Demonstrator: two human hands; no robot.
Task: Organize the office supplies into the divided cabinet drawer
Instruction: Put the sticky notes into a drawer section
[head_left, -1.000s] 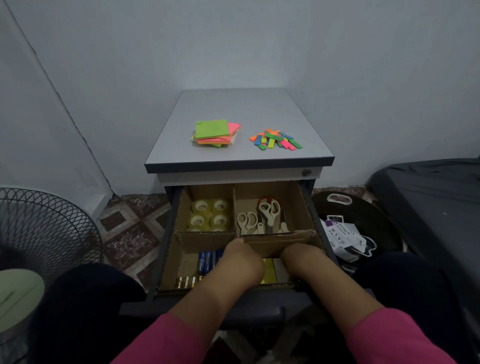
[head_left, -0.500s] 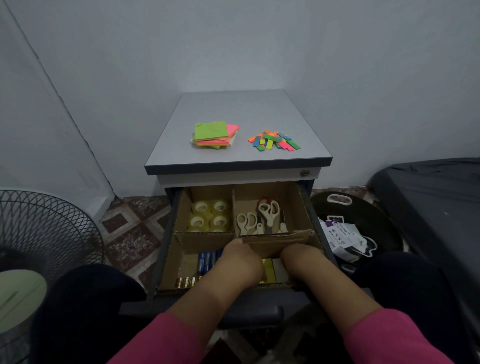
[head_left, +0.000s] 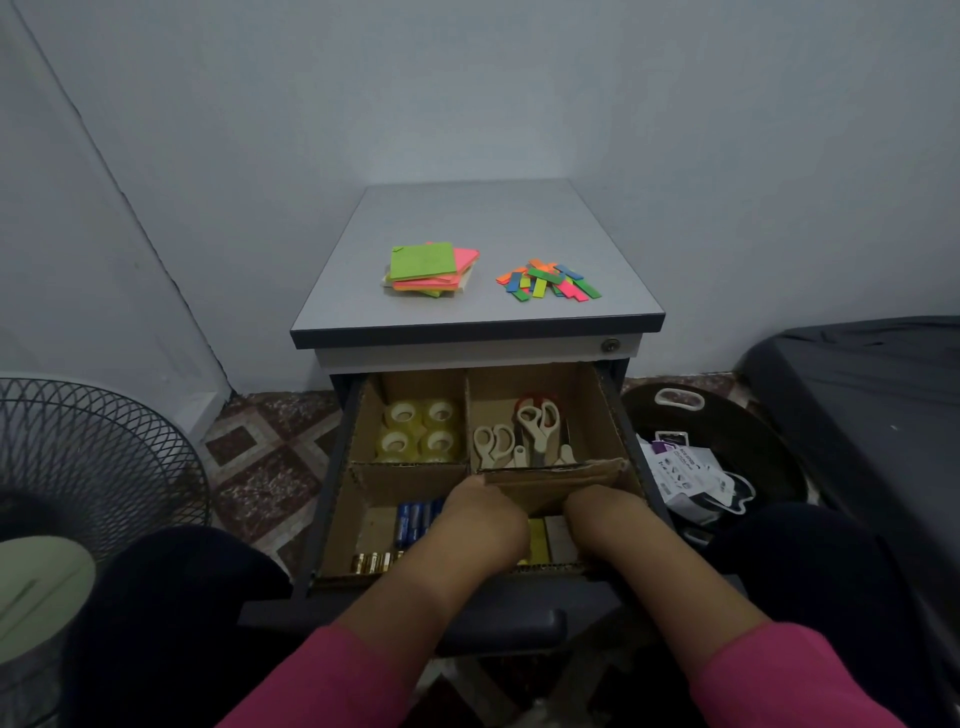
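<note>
Green, pink and orange sticky notes (head_left: 434, 270) sit on the grey cabinet top (head_left: 467, 218). The drawer dividers (head_left: 415, 470) are brown cardboard; the batteries (head_left: 413, 519) are blue, the sleeves (head_left: 332, 680) pink.

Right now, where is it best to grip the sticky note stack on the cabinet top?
Probably pinch the sticky note stack at its left and right edges, coming from above. It lies flat and its pads are fanned askew, so squeezing the sides should keep them together.

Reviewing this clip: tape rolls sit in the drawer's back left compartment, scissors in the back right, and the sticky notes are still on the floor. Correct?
Not quite. The sticky notes lie on the cabinet top, not the floor, as the head view shows. The tape rolls back left and scissors back right are as stated.
</note>
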